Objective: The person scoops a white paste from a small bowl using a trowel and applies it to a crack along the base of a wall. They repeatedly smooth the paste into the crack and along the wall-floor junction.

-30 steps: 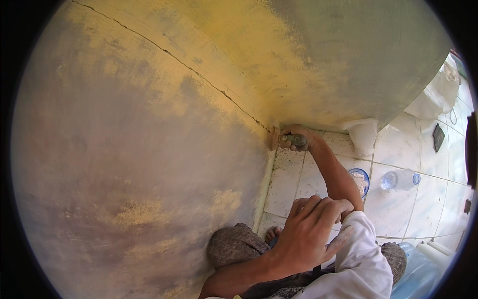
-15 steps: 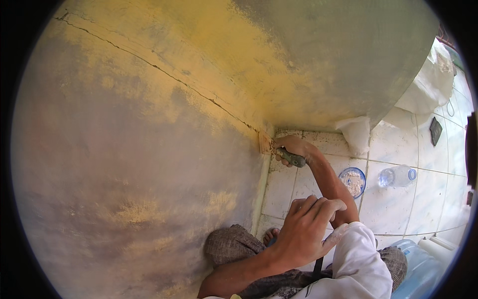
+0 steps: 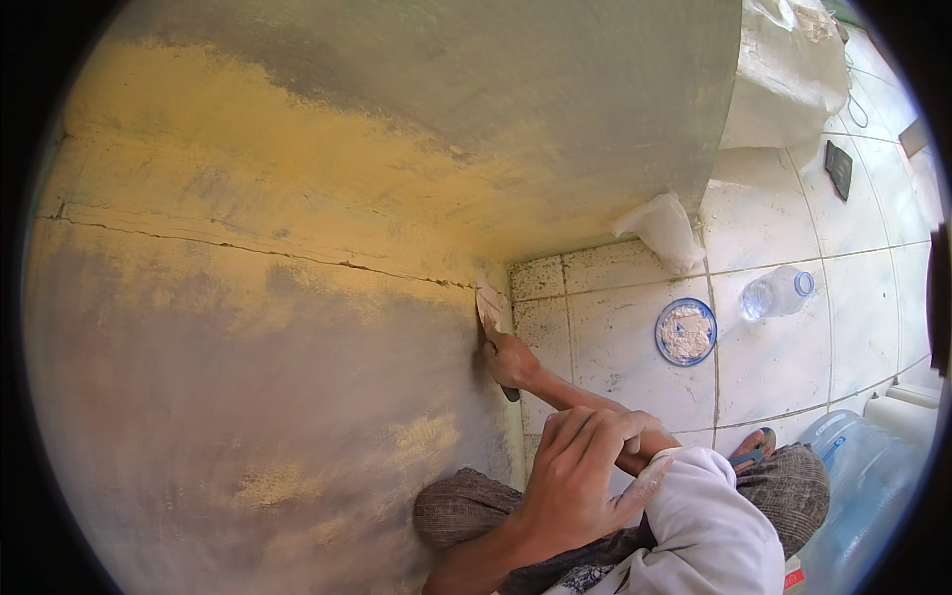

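My right hand [image 3: 510, 361] grips a putty knife, its blade [image 3: 487, 302] against the wall at the low end of a long horizontal crack [image 3: 238, 246], beside the corner. The wall [image 3: 218, 377] has yellow patches on grey-mauve. My left hand [image 3: 585, 461] is raised over my right forearm, fingers loosely bent, thumb apart and powdered white, nothing visible in it; its fingertips are partly hidden. A blue-rimmed dish of pale powder [image 3: 685, 334] and a clear plastic bottle [image 3: 778, 295] are on the tiled floor to the right.
A second wall [image 3: 545, 119] meets the first at the corner. A small white bag [image 3: 664, 228] lies at its foot, a large white sack [image 3: 778, 69] farther right, with a dark flat object [image 3: 838, 171]. A large blue water jug [image 3: 853, 476] and white cylinders [image 3: 897, 412] are at lower right, near my sandalled foot [image 3: 754, 446].
My right hand has moved down and left along the wall, turning the knife so the blade points up at the crack. The view has turned, levelling the crack and shifting the floor items.
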Tool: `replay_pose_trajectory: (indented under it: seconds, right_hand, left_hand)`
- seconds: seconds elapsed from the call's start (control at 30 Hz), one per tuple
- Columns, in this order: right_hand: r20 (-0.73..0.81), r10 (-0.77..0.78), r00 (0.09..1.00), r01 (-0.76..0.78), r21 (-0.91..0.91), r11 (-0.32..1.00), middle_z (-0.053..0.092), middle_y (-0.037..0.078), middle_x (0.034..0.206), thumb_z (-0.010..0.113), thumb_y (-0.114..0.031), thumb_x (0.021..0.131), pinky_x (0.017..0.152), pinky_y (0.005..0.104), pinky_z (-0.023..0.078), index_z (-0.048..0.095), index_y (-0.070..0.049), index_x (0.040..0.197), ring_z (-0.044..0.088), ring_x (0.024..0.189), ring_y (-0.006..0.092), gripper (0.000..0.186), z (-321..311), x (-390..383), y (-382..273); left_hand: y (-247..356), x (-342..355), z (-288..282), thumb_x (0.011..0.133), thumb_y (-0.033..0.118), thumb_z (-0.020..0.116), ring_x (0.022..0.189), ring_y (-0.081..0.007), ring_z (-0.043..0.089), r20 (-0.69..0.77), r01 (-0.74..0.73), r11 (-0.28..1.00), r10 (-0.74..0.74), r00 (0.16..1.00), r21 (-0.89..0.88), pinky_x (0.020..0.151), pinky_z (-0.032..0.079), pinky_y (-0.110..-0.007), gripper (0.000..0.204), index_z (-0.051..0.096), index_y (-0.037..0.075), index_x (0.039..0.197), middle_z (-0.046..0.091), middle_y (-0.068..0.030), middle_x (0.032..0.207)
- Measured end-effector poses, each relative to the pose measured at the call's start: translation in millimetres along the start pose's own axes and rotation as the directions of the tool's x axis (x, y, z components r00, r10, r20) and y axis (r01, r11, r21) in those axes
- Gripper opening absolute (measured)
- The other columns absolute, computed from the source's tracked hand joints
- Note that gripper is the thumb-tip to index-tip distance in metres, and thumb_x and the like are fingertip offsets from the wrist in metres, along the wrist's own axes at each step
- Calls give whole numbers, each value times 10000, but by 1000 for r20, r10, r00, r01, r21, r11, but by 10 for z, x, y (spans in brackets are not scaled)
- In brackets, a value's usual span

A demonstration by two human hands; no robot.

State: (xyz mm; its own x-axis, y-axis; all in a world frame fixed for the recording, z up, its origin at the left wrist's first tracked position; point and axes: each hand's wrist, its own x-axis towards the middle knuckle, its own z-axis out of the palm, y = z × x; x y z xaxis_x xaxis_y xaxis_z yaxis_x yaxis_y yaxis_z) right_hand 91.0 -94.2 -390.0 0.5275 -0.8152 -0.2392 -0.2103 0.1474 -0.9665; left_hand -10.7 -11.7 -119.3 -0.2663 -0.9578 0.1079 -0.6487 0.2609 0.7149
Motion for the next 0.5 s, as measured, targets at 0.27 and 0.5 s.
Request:
replay_pose_trajectory:
  seconds: [0.27,0.5]
  right_hand:
    - [429,338,838,-545,634,549,623,129,815,517,-223,1044,503,349,560,605,4,1033,622,561,212,244,-700,416,-11]
    - [576,137,806,-566,681,464,580,79,710,491,-225,1055,363,224,426,566,-107,851,481,485,99,247,-1008,1022,-214]
  left_hand:
    - [-71,-54,-28,770,119,890,832,-236,571,-20,60,996,-58,998,68,778,459,-377,479,651,77,1183,609,-32,854]
    - [-147,-19,-44,854,173,824,825,-224,569,-88,31,998,-27,996,46,817,437,-386,422,613,77,1207,590,-27,868]
